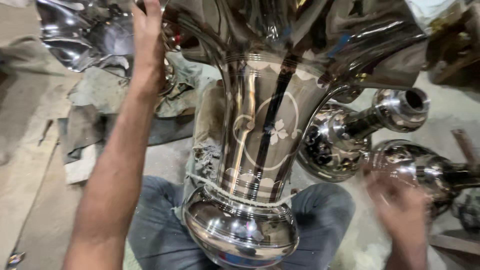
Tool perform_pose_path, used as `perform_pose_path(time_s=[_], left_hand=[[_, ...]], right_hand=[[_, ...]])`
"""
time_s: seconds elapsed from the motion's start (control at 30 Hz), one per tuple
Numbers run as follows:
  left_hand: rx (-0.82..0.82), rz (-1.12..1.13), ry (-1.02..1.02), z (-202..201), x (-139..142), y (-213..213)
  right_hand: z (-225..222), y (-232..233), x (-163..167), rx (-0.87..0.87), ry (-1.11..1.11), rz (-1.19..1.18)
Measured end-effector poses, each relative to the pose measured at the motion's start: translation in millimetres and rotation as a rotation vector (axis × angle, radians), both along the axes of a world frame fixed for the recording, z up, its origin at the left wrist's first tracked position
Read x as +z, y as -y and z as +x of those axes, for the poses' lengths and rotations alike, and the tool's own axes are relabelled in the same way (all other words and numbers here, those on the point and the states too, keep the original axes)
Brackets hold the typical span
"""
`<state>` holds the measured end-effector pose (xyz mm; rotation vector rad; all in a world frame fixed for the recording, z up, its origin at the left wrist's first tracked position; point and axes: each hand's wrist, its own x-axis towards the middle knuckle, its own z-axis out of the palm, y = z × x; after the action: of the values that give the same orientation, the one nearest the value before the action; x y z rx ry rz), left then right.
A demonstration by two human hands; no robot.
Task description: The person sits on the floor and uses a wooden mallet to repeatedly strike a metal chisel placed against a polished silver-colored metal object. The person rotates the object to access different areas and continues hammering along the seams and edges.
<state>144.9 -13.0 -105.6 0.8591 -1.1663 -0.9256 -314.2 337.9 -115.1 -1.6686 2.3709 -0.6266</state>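
At the far left we see bare dusty floor (25, 165) with crumpled grey cloth (100, 95) lying on it, and this side has the most open room. Our left hand (148, 45) reaches up with its fingers closed over the flared, wavy rim of the big polished steel vase (260, 130). The vase stands upright between our knees (160, 230), bulbous base low in the middle, etched neck widening to a rim that fills the top of the view. A white cord (235, 196) rings the joint above the base.

To the right, two smaller steel vases (350, 140) lie on their sides just beside the big one, crowding that edge. Our right hand (400, 205) is blurred in front of them, fingers spread and holding nothing, though we cannot tell whether it touches one.
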Motion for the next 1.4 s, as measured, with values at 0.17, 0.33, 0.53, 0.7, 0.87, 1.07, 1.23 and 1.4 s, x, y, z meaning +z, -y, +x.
perform_pose_path(time_s=[0.17,0.33,0.53,0.7,0.87,1.07,1.23,1.4], left_hand=[[-0.058,0.330,-0.368,-33.6,-18.3,6.3],[-0.130,0.064,-0.741,-62.5,-19.3,2.7],[-0.052,-0.250,-0.922,-66.2,-5.4,0.6],[-0.006,-0.405,-1.011,-34.0,37.1,-5.4],[0.071,-0.634,-0.960,9.4,74.7,-47.9],[0.290,-0.418,-0.714,-5.8,69.9,-39.0],[0.234,-0.009,-0.331,-40.8,53.0,9.7],[0.026,0.114,0.143,-52.6,51.2,12.0]], right_hand=[[62.7,114.2,100.8,0.306,0.567,-0.857],[84.4,182.2,108.3,0.424,0.844,-0.953],[90.7,203.7,108.2,0.383,1.113,-1.176],[90.0,197.5,104.6,0.312,1.336,-1.207],[104.5,246.2,46.0,0.625,1.201,-1.219],[124.7,290.9,-0.4,0.357,1.925,-0.857],[112.5,287.1,-23.0,0.455,1.570,-1.041],[100.5,273.6,-39.7,0.309,1.491,-1.050]])
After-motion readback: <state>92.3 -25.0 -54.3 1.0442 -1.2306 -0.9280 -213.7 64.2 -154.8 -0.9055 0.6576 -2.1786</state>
